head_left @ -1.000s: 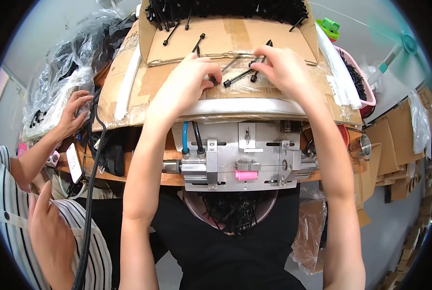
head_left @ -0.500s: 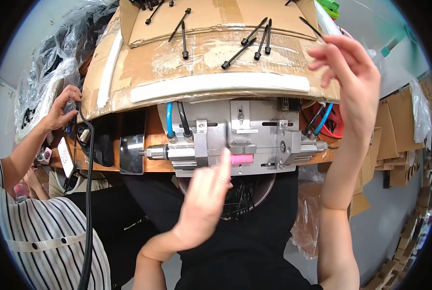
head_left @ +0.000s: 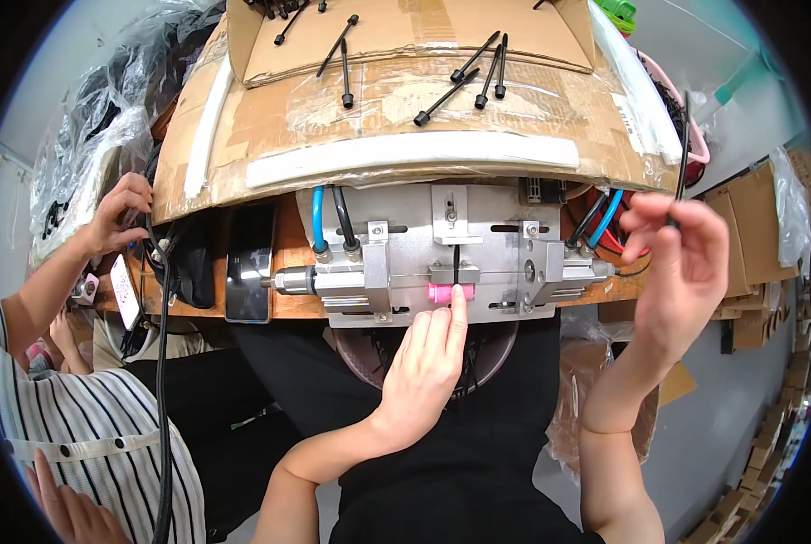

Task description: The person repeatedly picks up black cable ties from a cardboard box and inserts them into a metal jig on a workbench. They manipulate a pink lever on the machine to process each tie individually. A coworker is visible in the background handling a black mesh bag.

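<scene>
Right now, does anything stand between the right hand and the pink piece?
Yes, in this view: a metal clamp block lies between the right hand and the pink piece, though heights are unclear. The left hand partly covers the piece with one fingertip.

We note a free passage between the left hand [head_left: 426, 364] and the right hand [head_left: 682, 265]; cardboard [head_left: 324, 113] bounds the metal plate [head_left: 405, 210] on its far side, while metal blocks [head_left: 378, 270] obstruct both flanks.

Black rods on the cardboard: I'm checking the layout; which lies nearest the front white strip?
The lowest, leftmost rod of the clustered four; its knob sits closest to the strip.
</scene>
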`<state>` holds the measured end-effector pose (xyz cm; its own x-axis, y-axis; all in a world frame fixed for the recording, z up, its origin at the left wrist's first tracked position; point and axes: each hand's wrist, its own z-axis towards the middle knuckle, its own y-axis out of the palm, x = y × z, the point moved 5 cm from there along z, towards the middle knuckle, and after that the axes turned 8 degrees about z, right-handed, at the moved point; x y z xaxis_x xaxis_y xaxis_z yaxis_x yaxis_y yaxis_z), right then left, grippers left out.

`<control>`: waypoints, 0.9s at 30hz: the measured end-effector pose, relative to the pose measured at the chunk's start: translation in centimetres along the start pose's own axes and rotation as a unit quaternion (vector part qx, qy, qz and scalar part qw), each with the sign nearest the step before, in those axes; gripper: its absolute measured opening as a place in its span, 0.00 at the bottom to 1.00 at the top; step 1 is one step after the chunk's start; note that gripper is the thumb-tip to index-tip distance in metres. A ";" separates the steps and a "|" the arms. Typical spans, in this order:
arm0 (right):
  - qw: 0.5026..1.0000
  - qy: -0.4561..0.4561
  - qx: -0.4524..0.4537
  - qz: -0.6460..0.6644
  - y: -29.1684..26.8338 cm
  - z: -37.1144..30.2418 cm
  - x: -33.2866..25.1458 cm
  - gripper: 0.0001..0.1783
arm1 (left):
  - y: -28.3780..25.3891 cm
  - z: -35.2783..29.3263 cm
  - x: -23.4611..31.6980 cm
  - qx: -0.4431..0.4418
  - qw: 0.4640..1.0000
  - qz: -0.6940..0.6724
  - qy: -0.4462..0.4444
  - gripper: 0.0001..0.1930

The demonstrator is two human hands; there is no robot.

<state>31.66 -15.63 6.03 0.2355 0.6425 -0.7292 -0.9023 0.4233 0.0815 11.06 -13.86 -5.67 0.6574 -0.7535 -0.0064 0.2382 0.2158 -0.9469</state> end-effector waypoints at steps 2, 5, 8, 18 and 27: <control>0.999 0.020 -0.006 -0.033 1.0 -2.5 0.2 0.16 | 0.0 0.0 -0.1 -0.010 1.000 -0.003 0.004 0.36; 0.984 0.097 -0.072 -0.128 3.3 -7.8 1.5 0.26 | -0.2 -0.1 -0.8 -0.029 0.999 -0.033 0.003 0.36; 0.957 0.075 -0.174 -0.221 5.2 -11.9 3.5 0.35 | -3.7 2.2 -3.4 0.016 0.974 -0.225 -0.023 0.34; 0.935 0.108 -0.250 -0.229 7.9 -14.0 6.7 0.39 | -7.5 5.7 -9.0 0.169 0.964 -0.179 -0.098 0.27; 0.927 0.103 -0.232 -0.277 7.1 -9.6 3.0 0.28 | -6.2 6.1 -10.7 0.169 0.954 -0.234 -0.082 0.19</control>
<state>22.48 -16.89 -2.10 0.6781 0.2537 -0.6898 -0.7331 0.3003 -0.6102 6.92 -3.37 2.23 0.5183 -0.7152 0.4689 0.7321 0.0877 -0.6755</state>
